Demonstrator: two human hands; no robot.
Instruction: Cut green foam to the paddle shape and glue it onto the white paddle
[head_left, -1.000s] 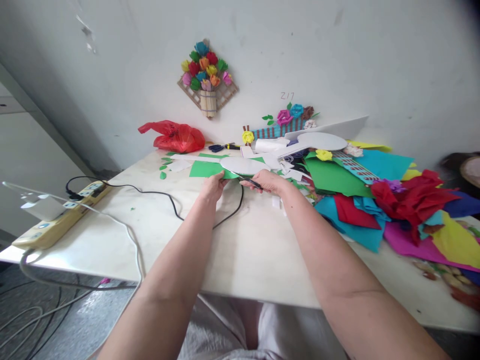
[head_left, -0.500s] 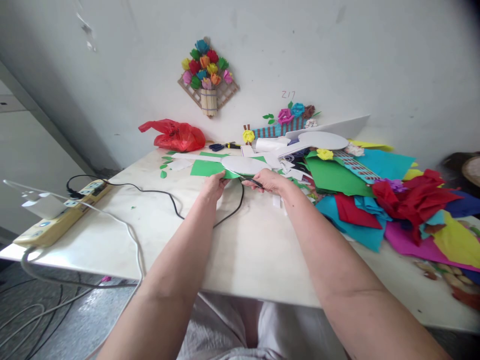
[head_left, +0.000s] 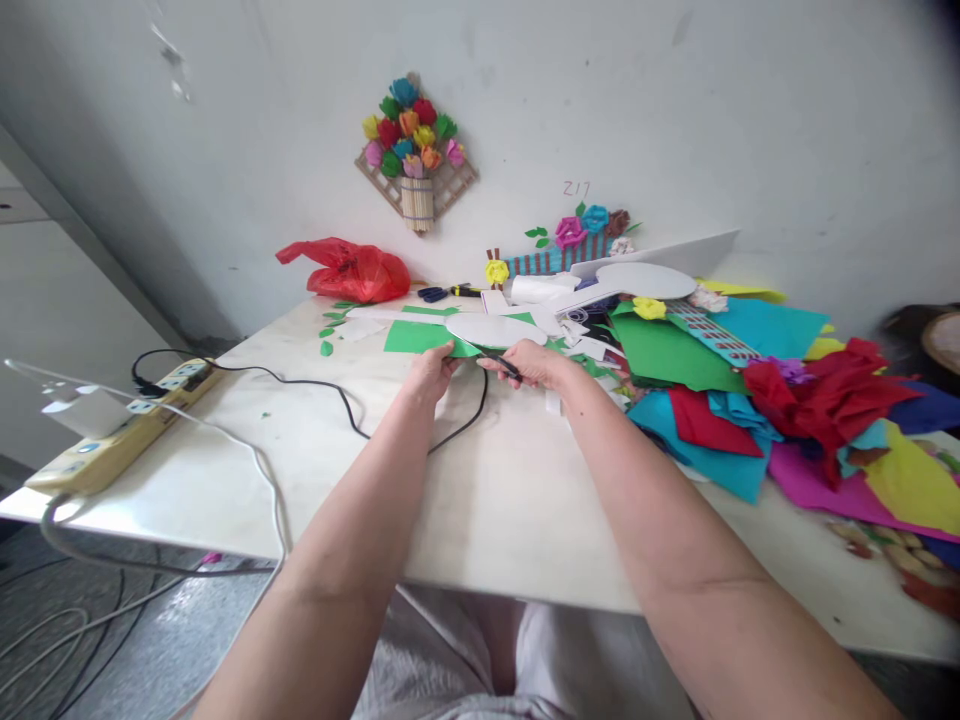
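Note:
My left hand pinches the near edge of a sheet of green paper. In my right hand is a pair of scissors with dark handles, its blades pointing left at the green paper's near edge. How far the blades are apart is too small to tell. Just behind both hands lies a white spoon-shaped board, its long handle stretching left over the green paper. Small cut green leaves are scattered to the left of the paper.
A red plastic bag sits at the back left near blue-handled scissors. Coloured paper and crumpled red crepe paper are heaped at right. A power strip and a black cord lie at left.
The scissors have turned slightly, with their handles a little lower and nearer me. The green paper and white board have shifted slightly right. My left hand keeps its pinch.

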